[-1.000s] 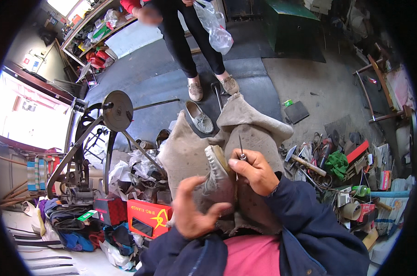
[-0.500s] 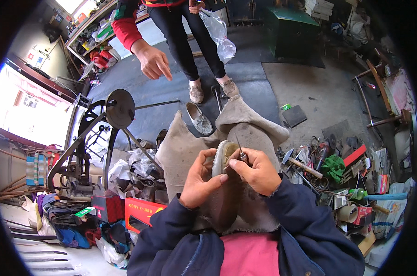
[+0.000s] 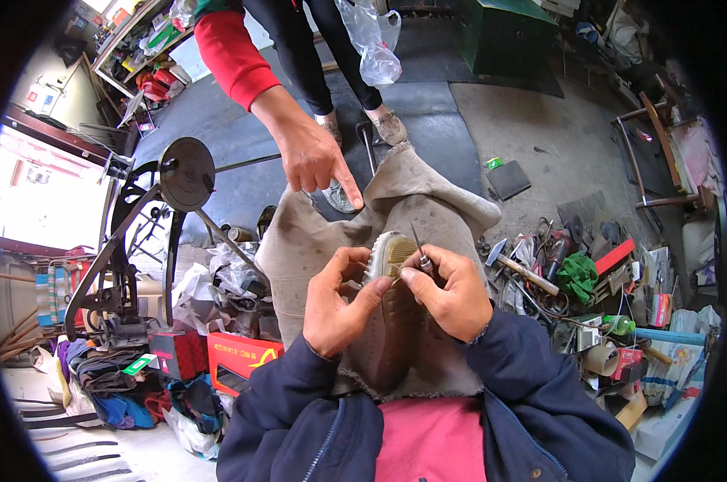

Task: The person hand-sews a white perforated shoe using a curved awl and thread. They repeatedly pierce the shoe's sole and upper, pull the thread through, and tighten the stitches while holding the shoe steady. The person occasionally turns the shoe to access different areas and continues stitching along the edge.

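Over my lap, covered by a worn grey-beige cloth [image 3: 303, 257], I hold a shoe [image 3: 395, 255] with its tan and pale sole facing up. My left hand [image 3: 339, 301] grips the shoe's left edge between thumb and fingers. My right hand [image 3: 453, 296] is closed round an awl [image 3: 425, 263], its thin metal spike pointing up and away beside the sole. Right thumb and forefinger meet at the sole's edge; a fine thread seems to run there, too small to be sure. Another person's hand [image 3: 311, 157], forefinger stretched out, points down just beyond the shoe.
A black hand-cranked machine with a round wheel [image 3: 187, 174] stands at left. Beside my right leg lie a hammer [image 3: 528, 269], a green cloth [image 3: 578, 277] and heaped tools. A red box [image 3: 243, 357] and scraps lie at left. A loose shoe [image 3: 341, 198] is partly hidden beyond the cloth.
The other person's arm has reached in closer, its pointing hand now near the shoe in my hands and over the loose shoe. My hands stay at the sole; the view has shifted slightly.
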A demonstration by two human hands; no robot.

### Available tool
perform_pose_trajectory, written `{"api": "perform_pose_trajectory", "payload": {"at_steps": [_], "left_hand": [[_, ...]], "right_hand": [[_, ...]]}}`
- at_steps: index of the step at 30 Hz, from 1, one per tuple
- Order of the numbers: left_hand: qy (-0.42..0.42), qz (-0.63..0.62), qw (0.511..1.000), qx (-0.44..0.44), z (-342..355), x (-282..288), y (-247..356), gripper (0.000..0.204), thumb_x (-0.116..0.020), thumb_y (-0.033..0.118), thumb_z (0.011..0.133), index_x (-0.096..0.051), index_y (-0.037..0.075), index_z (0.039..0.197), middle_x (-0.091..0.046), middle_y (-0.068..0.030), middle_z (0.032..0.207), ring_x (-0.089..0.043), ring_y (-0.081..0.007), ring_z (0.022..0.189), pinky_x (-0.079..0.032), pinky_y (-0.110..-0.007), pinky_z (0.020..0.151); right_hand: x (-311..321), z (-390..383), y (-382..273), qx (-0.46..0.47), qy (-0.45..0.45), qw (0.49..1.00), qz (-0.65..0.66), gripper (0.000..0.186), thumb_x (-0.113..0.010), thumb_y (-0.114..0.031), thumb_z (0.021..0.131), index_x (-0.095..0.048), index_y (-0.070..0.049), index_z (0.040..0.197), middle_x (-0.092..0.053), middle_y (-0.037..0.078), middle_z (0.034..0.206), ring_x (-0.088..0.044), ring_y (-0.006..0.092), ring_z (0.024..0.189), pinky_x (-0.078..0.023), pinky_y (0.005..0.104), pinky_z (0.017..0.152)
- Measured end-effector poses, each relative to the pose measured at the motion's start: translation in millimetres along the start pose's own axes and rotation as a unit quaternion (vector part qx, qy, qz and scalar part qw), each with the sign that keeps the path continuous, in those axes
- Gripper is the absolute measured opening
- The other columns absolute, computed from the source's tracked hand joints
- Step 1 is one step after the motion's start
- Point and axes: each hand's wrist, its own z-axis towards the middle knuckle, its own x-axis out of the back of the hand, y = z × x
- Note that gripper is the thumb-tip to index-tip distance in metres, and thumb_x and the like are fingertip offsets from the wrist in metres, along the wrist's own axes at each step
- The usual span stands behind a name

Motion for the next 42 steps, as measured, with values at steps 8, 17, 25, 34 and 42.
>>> {"api": "perform_pose_trajectory", "payload": {"at_steps": [8,17,25,34,42], "left_hand": [[0.004,0.060,0.998,-0.007,4,-5,11,0.027,-0.074,0.018,0.088,-0.060,-0.001,0.100,-0.061,-0.0042,0.076,-0.053,-0.0085,0.071,-0.045,-0.026,0.064],[0.024,0.087,0.995,-0.035,4,-7,11,0.022,-0.071,0.015,0.088,-0.059,-0.001,0.098,-0.059,-0.0089,0.071,-0.053,-0.0117,0.065,-0.045,-0.028,0.062],[0.024,0.138,0.990,-0.022,3,-10,21,0.017,-0.068,0.013,0.090,-0.062,-0.002,0.094,-0.062,-0.0117,0.065,-0.057,-0.0122,0.058,-0.046,-0.029,0.056],[0.003,0.096,0.995,-0.017,0,-5,22,0.014,-0.064,0.010,0.096,-0.064,-0.003,0.098,-0.066,-0.0079,0.071,-0.060,-0.0085,0.066,-0.050,-0.028,0.062],[-0.042,0.007,0.999,0.013,-1,-1,17,0.015,-0.062,0.011,0.099,-0.065,-0.003,0.104,-0.068,-0.0033,0.081,-0.060,-0.0068,0.076,-0.050,-0.025,0.067]], "right_hand": [[6,-6,-4,0.007,0.003,0.999,-0.047,0.011,-0.066,-0.009,0.096,-0.066,0.001,0.094,-0.060,-0.003,0.073,-0.050,0.0020,0.065,-0.040,0.0214,0.058],[7,-15,-9,0.002,-0.011,0.998,-0.066,0.011,-0.068,-0.010,0.094,-0.065,0.001,0.090,-0.057,-0.003,0.069,-0.048,0.0023,0.063,-0.040,0.0237,0.056],[-6,-18,-6,0.039,-0.005,0.997,-0.065,0.014,-0.066,-0.011,0.094,-0.061,-0.001,0.086,-0.052,0.003,0.066,-0.045,0.0068,0.063,-0.040,0.0279,0.057],[-17,-20,-4,0.047,-0.009,0.997,-0.063,0.010,-0.066,-0.010,0.091,-0.062,-0.001,0.090,-0.062,0.012,0.070,-0.059,0.0173,0.060,-0.046,0.0323,0.058],[-24,-20,-7,0.220,-0.053,0.941,-0.250,0.014,-0.070,-0.010,0.084,-0.061,-0.004,0.093,-0.066,0.018,0.078,-0.067,0.0387,0.069,-0.052,0.0434,0.059]]}}
